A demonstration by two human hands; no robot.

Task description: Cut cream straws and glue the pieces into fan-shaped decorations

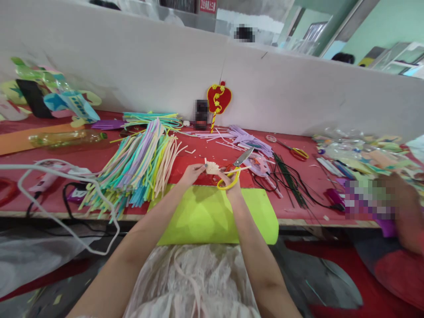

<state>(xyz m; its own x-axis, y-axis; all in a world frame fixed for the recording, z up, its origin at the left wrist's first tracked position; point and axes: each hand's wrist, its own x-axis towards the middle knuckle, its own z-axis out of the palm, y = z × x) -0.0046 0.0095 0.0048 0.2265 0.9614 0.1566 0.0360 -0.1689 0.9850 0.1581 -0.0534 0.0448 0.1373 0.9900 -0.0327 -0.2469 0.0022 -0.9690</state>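
Over a red mat (180, 170) at the table's middle, my left hand (194, 173) pinches a small cream piece (212, 168), seemingly of bent pipe cleaner. Scissors (228, 182) with yellow handles are in my right hand (232, 180), their blades pointing up and away to the right. The fingers of that hand also come close to the cream piece; whether they touch it I cannot tell. A pale strip sticks out to the right beside the scissors. Under my wrists lies a lime-green sheet (212, 216), hanging over the table edge.
Left of my hands is a big bundle of coloured pipe cleaners (132, 163). Purple stems (243, 137), a pink glue gun (261, 167), dark green wires (288, 181) and other scissors (298, 153) lie right. A red-and-yellow ornament (219, 100) stands behind. A co-worker's arm (406, 207) is at right.
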